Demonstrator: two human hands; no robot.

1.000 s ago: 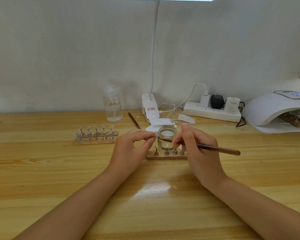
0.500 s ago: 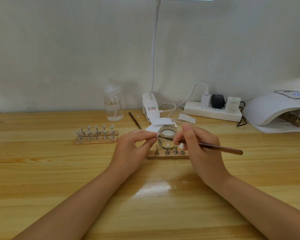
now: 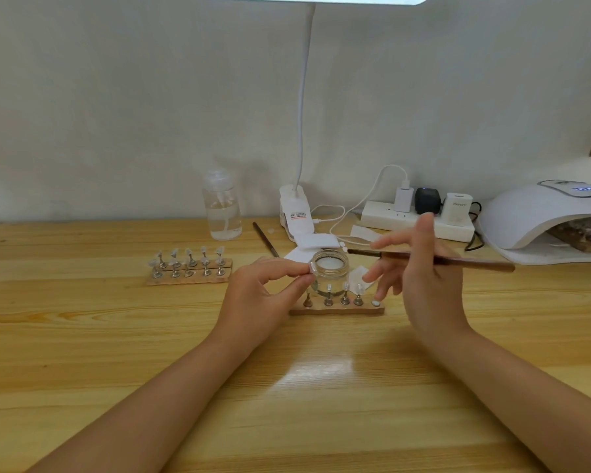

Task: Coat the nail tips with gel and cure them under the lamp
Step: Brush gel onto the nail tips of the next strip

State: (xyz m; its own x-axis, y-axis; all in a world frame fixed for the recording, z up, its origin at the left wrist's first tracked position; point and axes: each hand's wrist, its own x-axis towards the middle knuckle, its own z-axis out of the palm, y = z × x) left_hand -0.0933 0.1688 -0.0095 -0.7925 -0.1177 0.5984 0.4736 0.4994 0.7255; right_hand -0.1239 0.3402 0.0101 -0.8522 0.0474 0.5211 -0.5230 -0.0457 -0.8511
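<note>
My left hand (image 3: pixel 263 295) pinches a small clear nail tip (image 3: pixel 309 268) between thumb and forefinger, just left of an open glass gel jar (image 3: pixel 331 268). My right hand (image 3: pixel 420 278) holds a brown brush (image 3: pixel 434 260) level, its tip pointing left over the jar's right side, with the other fingers spread. In front of the jar lies a wooden holder (image 3: pixel 336 308) with several metal stands, some bearing tips. A white curing lamp (image 3: pixel 546 220) stands at the far right with another holder inside it.
A second wooden holder (image 3: pixel 189 268) full of nail tips sits to the left. Behind are a clear pump bottle (image 3: pixel 221 209), a clip desk lamp (image 3: pixel 296 216), a second brush (image 3: pixel 265 240), white pads (image 3: pixel 316 241) and a power strip (image 3: pixel 417 220) with plugs and cables.
My right hand has lifted and drawn back to the right, taking the brush off the nail tip, and its fingers have spread. My left hand keeps the tip in place.
</note>
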